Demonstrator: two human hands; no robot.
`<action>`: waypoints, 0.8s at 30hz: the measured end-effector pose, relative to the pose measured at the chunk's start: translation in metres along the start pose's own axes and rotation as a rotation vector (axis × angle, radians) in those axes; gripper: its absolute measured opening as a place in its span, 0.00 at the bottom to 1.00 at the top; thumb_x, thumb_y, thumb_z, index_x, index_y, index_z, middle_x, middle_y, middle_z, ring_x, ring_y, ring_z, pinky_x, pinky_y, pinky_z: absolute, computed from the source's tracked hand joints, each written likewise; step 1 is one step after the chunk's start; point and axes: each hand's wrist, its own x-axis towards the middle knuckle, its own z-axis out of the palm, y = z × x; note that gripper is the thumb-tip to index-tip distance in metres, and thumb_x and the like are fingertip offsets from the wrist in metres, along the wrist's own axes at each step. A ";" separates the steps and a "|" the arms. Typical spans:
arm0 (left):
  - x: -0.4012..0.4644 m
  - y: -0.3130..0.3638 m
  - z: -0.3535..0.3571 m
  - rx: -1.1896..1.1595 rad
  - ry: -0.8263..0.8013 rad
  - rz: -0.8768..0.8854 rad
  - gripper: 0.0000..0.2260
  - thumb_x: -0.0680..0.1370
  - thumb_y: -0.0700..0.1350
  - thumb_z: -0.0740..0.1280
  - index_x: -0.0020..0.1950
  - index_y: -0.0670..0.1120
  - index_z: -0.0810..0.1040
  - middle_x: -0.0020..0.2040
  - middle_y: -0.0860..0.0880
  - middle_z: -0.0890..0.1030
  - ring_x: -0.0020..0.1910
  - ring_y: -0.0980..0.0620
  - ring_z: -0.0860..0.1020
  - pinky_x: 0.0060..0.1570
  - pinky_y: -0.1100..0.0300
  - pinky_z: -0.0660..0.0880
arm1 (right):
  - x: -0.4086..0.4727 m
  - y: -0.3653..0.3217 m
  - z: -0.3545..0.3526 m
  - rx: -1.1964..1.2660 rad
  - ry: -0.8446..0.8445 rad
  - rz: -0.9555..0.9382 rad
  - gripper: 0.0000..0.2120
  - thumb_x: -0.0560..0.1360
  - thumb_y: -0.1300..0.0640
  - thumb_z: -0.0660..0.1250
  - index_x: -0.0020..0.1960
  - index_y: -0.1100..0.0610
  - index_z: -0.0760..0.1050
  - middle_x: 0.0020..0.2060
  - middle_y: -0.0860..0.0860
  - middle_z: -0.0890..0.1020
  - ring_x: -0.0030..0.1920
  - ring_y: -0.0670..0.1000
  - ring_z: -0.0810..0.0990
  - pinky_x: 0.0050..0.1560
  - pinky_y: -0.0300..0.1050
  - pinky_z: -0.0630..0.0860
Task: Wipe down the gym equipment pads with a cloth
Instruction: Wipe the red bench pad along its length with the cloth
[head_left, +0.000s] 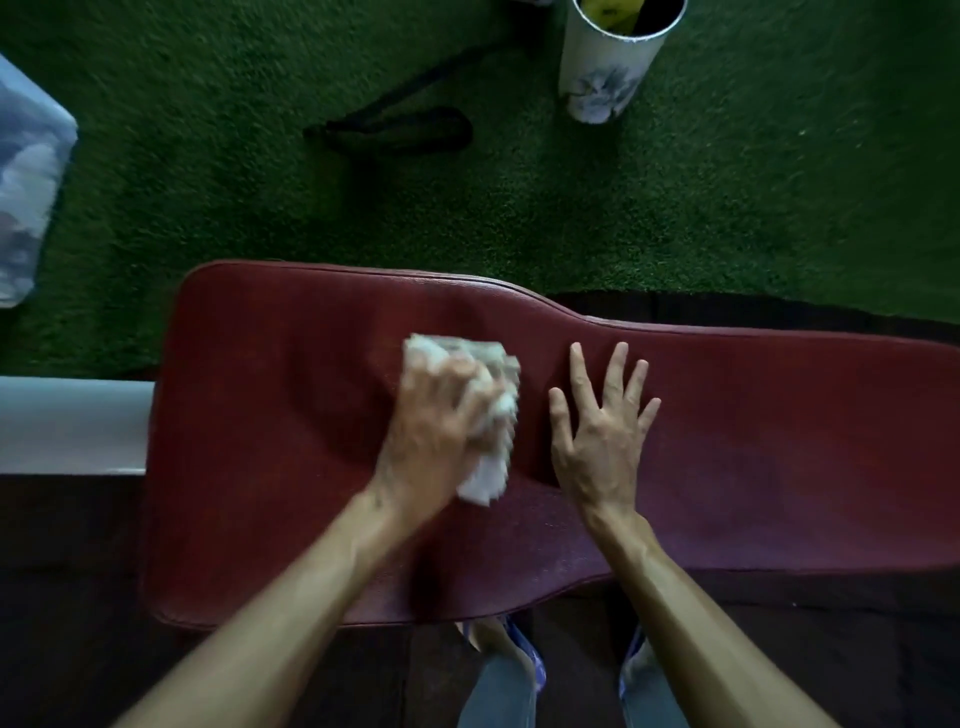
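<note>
L hand (431, 431) is curled round a crumpled white cloth (488, 415) and presses it down on the dark red bench pad (779, 441); forearm comes in from bottom-left, angled up & to the right, hand blurred. Cloth sticks out past the fingers on the far side and trails back beside the wrist on the right. R hand (602, 431) lies flat on the pad just beside the cloth, palm down, fingers straight and spread, pointing away from the person, holding nothing; forearm enters from bottom-right. Pad's long axis runs left-right across view: wide rounded end at left, narrower part running off the right edge. Beyond it, green turf (727, 208) w/ a black strap (395, 130) and a white cylindrical bin (602, 67) standing upright.
</note>
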 end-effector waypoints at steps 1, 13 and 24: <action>-0.022 0.004 -0.002 -0.037 -0.051 0.078 0.15 0.77 0.48 0.65 0.62 0.48 0.79 0.61 0.46 0.77 0.66 0.44 0.73 0.69 0.38 0.66 | 0.000 -0.003 0.001 -0.003 0.000 0.011 0.29 0.81 0.39 0.50 0.80 0.46 0.57 0.82 0.57 0.49 0.81 0.64 0.43 0.76 0.74 0.47; -0.043 -0.148 -0.062 0.045 -0.036 0.005 0.14 0.80 0.49 0.65 0.62 0.44 0.81 0.62 0.41 0.78 0.62 0.37 0.75 0.66 0.41 0.67 | -0.029 -0.062 0.041 -0.196 0.012 -0.040 0.31 0.82 0.37 0.47 0.82 0.44 0.47 0.82 0.57 0.45 0.81 0.65 0.42 0.76 0.74 0.46; -0.130 -0.065 -0.054 -0.127 -0.133 0.089 0.15 0.81 0.54 0.63 0.63 0.50 0.81 0.65 0.46 0.78 0.69 0.44 0.73 0.72 0.41 0.65 | -0.028 -0.066 0.032 -0.232 -0.024 -0.053 0.32 0.81 0.36 0.43 0.82 0.43 0.43 0.82 0.55 0.42 0.81 0.63 0.39 0.76 0.73 0.43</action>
